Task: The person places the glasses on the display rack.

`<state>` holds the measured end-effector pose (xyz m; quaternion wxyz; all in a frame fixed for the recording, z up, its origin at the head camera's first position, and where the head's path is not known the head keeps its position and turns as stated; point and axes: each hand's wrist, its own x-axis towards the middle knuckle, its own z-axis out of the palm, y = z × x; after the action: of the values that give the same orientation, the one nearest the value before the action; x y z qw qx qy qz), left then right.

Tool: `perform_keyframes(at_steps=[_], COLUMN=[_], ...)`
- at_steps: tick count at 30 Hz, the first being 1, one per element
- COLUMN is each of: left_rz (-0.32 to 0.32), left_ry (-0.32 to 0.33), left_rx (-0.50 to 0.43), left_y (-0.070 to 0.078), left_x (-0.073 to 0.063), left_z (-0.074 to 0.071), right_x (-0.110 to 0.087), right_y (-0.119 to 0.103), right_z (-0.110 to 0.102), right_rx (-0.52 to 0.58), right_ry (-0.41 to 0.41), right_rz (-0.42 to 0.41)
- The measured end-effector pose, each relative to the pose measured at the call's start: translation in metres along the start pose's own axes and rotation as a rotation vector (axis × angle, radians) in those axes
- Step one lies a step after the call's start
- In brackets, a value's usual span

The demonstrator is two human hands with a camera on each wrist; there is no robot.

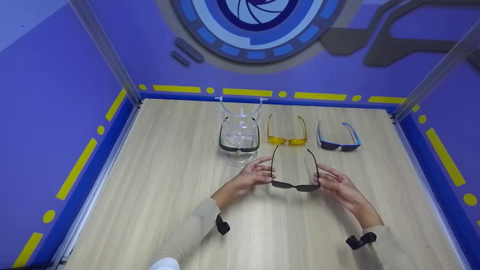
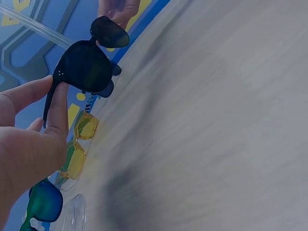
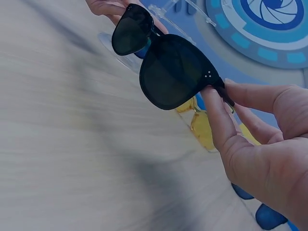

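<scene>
A pair of black plastic sunglasses with dark rounded lenses (image 1: pixel 285 185) is held above the pale wood-grain surface (image 1: pixel 285 236), right of the centre of its width. The lenses face the near side; both temples are unfolded and extend toward the far side. Small pale dots mark the front frame at each hinge.

Both hands support the sunglasses, one per side. The left hand (image 1: pixel 250 175) pinches the left temple close to the hinge between thumb and fingertips. The right hand (image 1: pixel 342 188) pinches the right temple at the matching position. On each, the grip is narrow and the remaining fingers are only lightly bent.

Beyond the left hand stands a clear plastic tiered display stand (image 1: pixel 242 123); dark-framed sunglasses with blue-green lenses (image 1: pixel 229 149) sit at its lower part. To the right of the stand, amber-framed glasses with yellow lenses (image 1: pixel 276 140) rest with temples unfolded. Farther right are blue-and-black sunglasses with dark lenses (image 1: pixel 348 148), also unfolded.

Beige sleeves (image 1: pixel 191 228) cover the forearms; a black fitting (image 1: pixel 222 226) is located at each wrist. Blue-purple panels with yellow markings (image 1: pixel 247 92) border the surface.
</scene>
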<state>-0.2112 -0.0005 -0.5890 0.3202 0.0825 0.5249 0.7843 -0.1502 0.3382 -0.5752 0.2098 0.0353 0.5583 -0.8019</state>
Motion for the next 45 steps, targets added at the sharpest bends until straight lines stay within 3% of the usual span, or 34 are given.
perform_keyframes(at_steps=[9, 17, 33, 41, 45], left_rz=[-0.001, 0.000, 0.032, 0.035, 0.051], left_ry=[0.001, 0.015, 0.046, 0.049, 0.048], left_rx=[0.018, 0.040, 0.011, -0.001, -0.007], left_y=[0.007, 0.014, 0.022, 0.027, 0.031], left_x=[-0.018, -0.028, -0.044, -0.049, -0.054], left_z=[-0.014, -0.020, -0.032, -0.038, -0.040], right_x=[0.005, 0.008, 0.019, 0.023, 0.024], right_y=[0.002, 0.002, -0.001, -0.005, -0.004], right_z=[0.019, 0.028, 0.043, 0.054, 0.059], right_rx=[-0.060, -0.037, -0.029, -0.057, -0.026], right_ry=[0.022, -0.009, -0.078, -0.053, -0.086], right_rz=[0.017, 0.029, -0.002, 0.017, 0.003])
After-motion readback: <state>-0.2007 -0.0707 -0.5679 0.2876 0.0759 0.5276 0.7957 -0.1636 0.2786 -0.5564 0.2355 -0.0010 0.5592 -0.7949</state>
